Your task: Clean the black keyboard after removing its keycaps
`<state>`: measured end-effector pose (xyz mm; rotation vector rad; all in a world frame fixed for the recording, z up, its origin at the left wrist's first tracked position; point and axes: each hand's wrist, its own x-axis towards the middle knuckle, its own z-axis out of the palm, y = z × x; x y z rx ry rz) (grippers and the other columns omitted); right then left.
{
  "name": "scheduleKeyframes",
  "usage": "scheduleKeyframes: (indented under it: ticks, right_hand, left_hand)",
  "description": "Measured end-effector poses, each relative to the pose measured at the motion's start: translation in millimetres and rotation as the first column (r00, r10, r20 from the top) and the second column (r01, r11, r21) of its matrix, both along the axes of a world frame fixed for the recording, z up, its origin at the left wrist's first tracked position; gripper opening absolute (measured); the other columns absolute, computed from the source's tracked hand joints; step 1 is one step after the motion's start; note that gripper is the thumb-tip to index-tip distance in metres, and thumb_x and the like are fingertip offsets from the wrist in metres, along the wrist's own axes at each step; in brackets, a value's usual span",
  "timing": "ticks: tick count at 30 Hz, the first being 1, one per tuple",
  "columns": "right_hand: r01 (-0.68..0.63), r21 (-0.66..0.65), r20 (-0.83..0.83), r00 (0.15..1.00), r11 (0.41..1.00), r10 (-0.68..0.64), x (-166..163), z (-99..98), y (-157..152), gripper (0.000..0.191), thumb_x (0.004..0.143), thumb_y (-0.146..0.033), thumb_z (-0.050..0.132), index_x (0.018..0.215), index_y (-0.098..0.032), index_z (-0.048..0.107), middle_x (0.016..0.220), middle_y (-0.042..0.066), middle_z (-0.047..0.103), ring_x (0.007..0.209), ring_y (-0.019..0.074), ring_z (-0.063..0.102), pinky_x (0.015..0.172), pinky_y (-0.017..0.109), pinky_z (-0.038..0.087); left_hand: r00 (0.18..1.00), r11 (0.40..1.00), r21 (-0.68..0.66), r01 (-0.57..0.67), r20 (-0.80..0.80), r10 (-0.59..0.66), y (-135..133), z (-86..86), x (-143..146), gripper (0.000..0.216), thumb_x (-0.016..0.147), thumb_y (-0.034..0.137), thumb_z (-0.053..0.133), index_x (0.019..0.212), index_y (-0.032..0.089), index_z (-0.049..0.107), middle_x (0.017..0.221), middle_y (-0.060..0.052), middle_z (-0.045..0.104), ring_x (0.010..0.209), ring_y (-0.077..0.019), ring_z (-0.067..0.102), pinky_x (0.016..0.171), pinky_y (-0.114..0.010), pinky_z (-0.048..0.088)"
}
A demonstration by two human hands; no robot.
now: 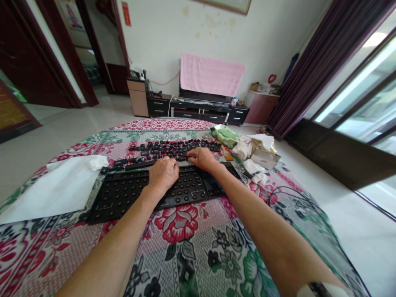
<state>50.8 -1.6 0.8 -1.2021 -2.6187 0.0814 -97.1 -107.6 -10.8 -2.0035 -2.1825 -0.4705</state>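
A black keyboard (117,194) without its keycaps lies across the patterned tablecloth, its rows of switch posts bare. Behind it, loose black keycaps (173,145) are spread in uneven rows. My left hand (163,171) is closed over the upper middle of the keyboard, fingers curled under; what they hold, if anything, is hidden. Over the keyboard's upper right part, my right hand (202,159) reaches to the near row of keycaps, thumb and fingertips closed around a small black keycap. A long dark strip (140,165) lies along the keyboard's back edge, left of my left hand.
White paper (58,185) lies on the left with a crumpled tissue (98,162) at its corner. To the right sit a green package (227,135), crumpled tissues (254,167) and an opened box (264,156). A black cable (297,194) runs over the table's right side.
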Motion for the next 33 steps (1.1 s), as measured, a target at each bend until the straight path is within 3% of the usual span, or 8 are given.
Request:
scheduleKeyframes:
  ticks: [18, 25, 33]
  right_hand:
    - [0.049, -0.111, -0.036, 0.998, 0.993, -0.053, -5, -1.7, 6, 0.020, 0.073, -0.026, 0.060, 0.086, -0.019, 0.073, 0.078, 0.003, 0.071, 0.073, 0.0155, 0.062, 0.067, 0.021, 0.042]
    - [-0.009, -0.101, -0.187, 0.982, 0.995, -0.010, 27, 16.4, -10, 0.019, 0.071, -0.023, 0.063, 0.087, -0.016, 0.072, 0.086, 0.003, 0.069, 0.074, 0.0135, 0.060, 0.069, 0.022, 0.042]
    - [-0.153, -0.356, -0.175, 0.980, 0.922, 0.095, 71, 35.5, -51, 0.017, 0.070, -0.019, 0.059, 0.084, -0.016, 0.068, 0.073, 0.000, 0.066, 0.065, 0.0105, 0.056, 0.060, 0.021, 0.042]
  left_hand:
    - [1.000, 1.000, 0.004, -0.006, -0.001, 0.006, -1, 1.2, 0, 0.032, 0.085, 0.030, 0.036, 0.082, 0.022, 0.067, 0.085, -0.005, 0.064, 0.081, -0.0188, 0.061, 0.068, -0.028, 0.045]
    - [1.000, 0.999, -0.030, -0.012, -0.004, 0.012, -3, 4.4, 2, 0.033, 0.085, 0.029, 0.036, 0.083, 0.021, 0.068, 0.087, -0.005, 0.064, 0.082, -0.0184, 0.061, 0.068, -0.027, 0.045]
    - [1.000, 1.000, -0.010, -0.024, -0.016, 0.024, -4, 4.8, 3, 0.035, 0.085, 0.030, 0.034, 0.081, 0.021, 0.068, 0.086, -0.005, 0.065, 0.079, -0.0186, 0.061, 0.065, -0.027, 0.044]
